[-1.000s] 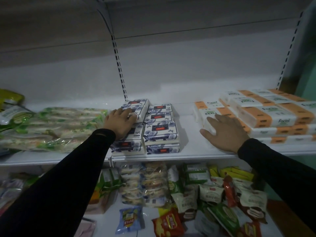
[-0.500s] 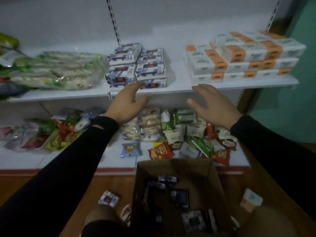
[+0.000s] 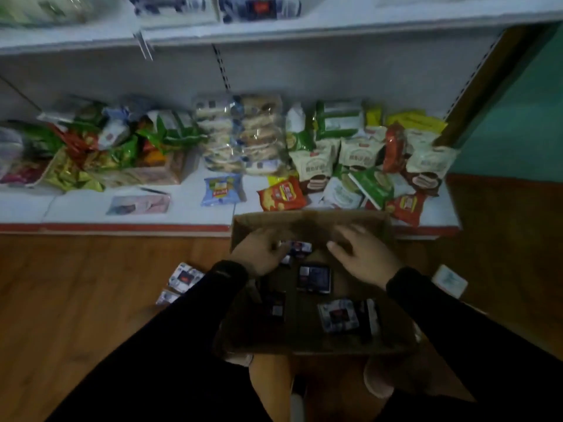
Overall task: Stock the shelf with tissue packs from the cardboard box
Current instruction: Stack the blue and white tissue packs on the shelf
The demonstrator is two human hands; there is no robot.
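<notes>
Two hands reach down into a brown cardboard box (image 3: 307,220) on the wood floor (image 3: 76,300). The left hand (image 3: 259,254) is over the far left part of the box, and its fingers bend toward a small tissue pack (image 3: 300,248), but the picture is blurry, so I cannot tell if it holds the pack. The right hand (image 3: 362,257) hangs over the far right part of the box with its fingers spread and loose, holding nothing. Both arms wear black sleeves (image 3: 457,324). Inside the box lie more tissue packs: a dark one (image 3: 313,278) between the two hands and a lighter one (image 3: 338,318) nearer the person. Two more packs (image 3: 182,277) lie on the floor just left of the box, and a pale pack (image 3: 449,281) lies on the floor to the right. Behind the box is a low white shelf (image 3: 91,214) with many snack bags (image 3: 280,194) in green, red, blue and yellow. Above it, the upper shelf (image 3: 335,28) holds blue and white tissue packs (image 3: 262,9) at the top edge of the view.
</notes>
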